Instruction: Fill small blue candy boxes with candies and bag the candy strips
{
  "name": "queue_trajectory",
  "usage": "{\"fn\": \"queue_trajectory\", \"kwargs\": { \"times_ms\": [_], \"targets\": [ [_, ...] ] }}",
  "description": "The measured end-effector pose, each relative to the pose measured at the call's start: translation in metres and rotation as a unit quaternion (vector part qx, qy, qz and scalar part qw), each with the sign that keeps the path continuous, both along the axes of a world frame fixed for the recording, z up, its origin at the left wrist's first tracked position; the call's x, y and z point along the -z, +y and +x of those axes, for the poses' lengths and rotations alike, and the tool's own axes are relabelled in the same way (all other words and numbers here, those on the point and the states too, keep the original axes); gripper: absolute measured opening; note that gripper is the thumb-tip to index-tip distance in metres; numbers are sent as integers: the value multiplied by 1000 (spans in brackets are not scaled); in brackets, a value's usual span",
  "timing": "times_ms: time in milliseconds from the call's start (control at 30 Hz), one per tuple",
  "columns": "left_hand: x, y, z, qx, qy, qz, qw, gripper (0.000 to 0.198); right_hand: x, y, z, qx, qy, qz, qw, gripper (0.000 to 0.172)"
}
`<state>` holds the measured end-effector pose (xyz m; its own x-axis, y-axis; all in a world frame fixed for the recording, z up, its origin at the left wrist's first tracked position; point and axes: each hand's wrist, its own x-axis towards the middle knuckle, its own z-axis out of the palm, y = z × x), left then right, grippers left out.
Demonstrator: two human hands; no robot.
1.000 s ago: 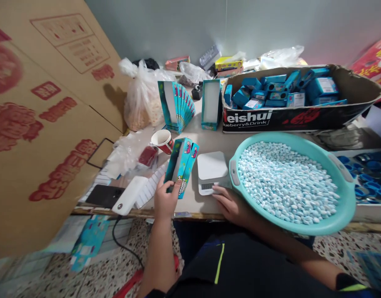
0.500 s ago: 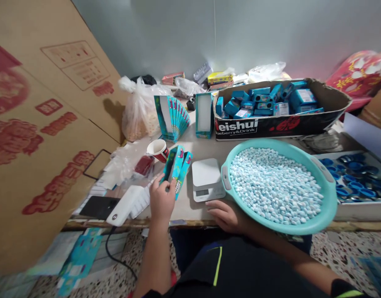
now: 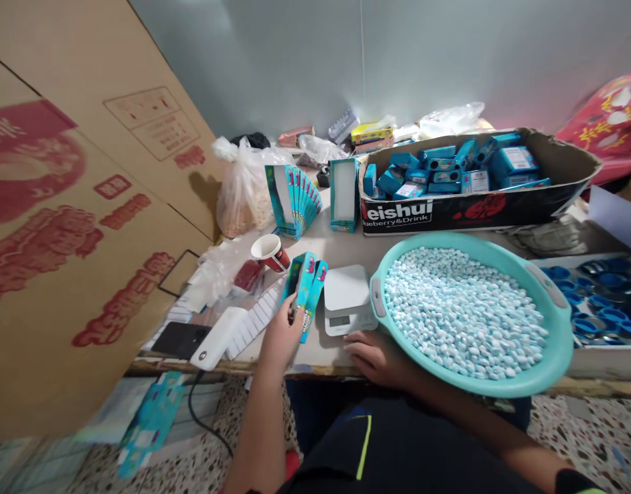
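Two narrow teal cardboard boxes (image 3: 308,296) lie side by side on the table, left of a white digital scale (image 3: 345,295). My left hand (image 3: 283,328) grips the lower end of the left one, an opened box (image 3: 298,276), with its fingers curled round the edge. My right hand (image 3: 367,353) rests at the table's front edge, fingers stretched out and holding nothing. It lies just below the scale and beside a large turquoise basin (image 3: 561,343) full of small pale-blue wrapped pieces (image 3: 464,309).
Behind stand a fan of teal boxes (image 3: 300,202), another upright box (image 3: 343,195) and a black carton (image 3: 480,209) of filled packs. A paper cup (image 3: 271,254), power bank (image 3: 219,337) and phone (image 3: 179,340) are left. Blue-rimmed lids fill a tray (image 3: 603,353) at right.
The whole view has shifted slightly. My left hand's fingers have curled closer round the lower end of the opened box. My right hand stays by the scale.
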<state>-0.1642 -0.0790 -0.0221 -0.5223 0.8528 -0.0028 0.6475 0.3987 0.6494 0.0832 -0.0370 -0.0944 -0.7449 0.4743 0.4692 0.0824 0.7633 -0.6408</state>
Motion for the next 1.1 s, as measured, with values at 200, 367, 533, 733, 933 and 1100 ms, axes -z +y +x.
{"fn": "queue_trajectory", "kwargs": {
  "times_ms": [200,367,533,733,933,1100],
  "targets": [
    [8,15,15,-54,53,34,997,29,6,1,-2,20,14,4,1000,19],
    [25,23,20,-49,79,51,994,21,9,1,-2,27,12,11,1000,20],
    [22,21,16,-31,96,127,987,39,-6,1,-1,43,23,21,999,17],
    [12,13,13,-46,159,125,978,27,-6,1,-2,50,26,13,998,13],
    [10,4,18,-149,156,203,955,43,-2,2,-1,45,27,8,999,10],
    [-8,0,11,-143,142,257,945,45,-8,2,0,37,20,14,999,11]
  ]
}}
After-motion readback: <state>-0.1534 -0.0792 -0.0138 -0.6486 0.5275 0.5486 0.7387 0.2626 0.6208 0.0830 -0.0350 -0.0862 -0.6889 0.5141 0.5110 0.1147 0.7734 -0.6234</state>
